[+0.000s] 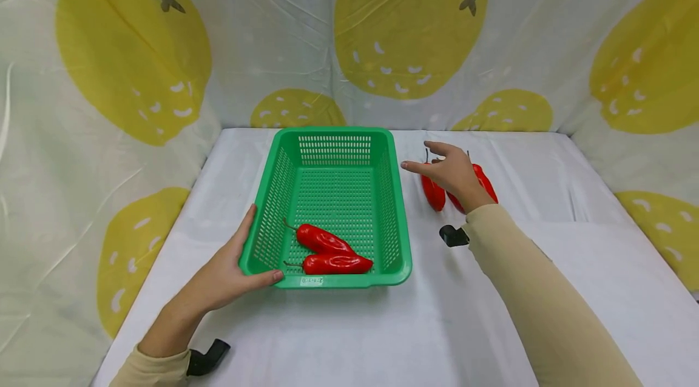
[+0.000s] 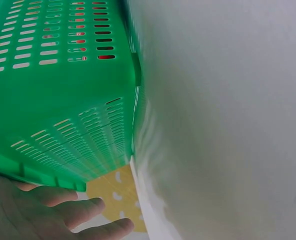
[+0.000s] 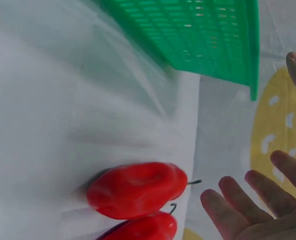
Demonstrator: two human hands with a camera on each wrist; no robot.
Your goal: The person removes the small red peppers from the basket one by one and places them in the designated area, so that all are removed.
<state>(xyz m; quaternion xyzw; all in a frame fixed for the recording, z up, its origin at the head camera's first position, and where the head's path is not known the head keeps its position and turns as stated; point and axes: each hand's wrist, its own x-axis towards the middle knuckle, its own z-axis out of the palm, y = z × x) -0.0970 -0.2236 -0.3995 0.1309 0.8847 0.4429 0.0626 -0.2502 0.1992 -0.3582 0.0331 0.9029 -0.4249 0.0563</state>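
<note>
A green plastic basket with slotted walls stands on the white cloth, two glossy red peppers lying side by side at its near end. At the basket's near left corner is my left hand, its thumb over the near rim and the fingers along the outer side. The left wrist view shows those fingers extended below the rim. Right of the basket, my right hand hovers over more red peppers, thumb and fingers spread and holding nothing. It partly hides these peppers; two show in the right wrist view.
White cloth covers the table. Behind and at both sides hang cloth walls printed with yellow lemons. A black strap end sticks out at the left wrist, and a black piece at the right.
</note>
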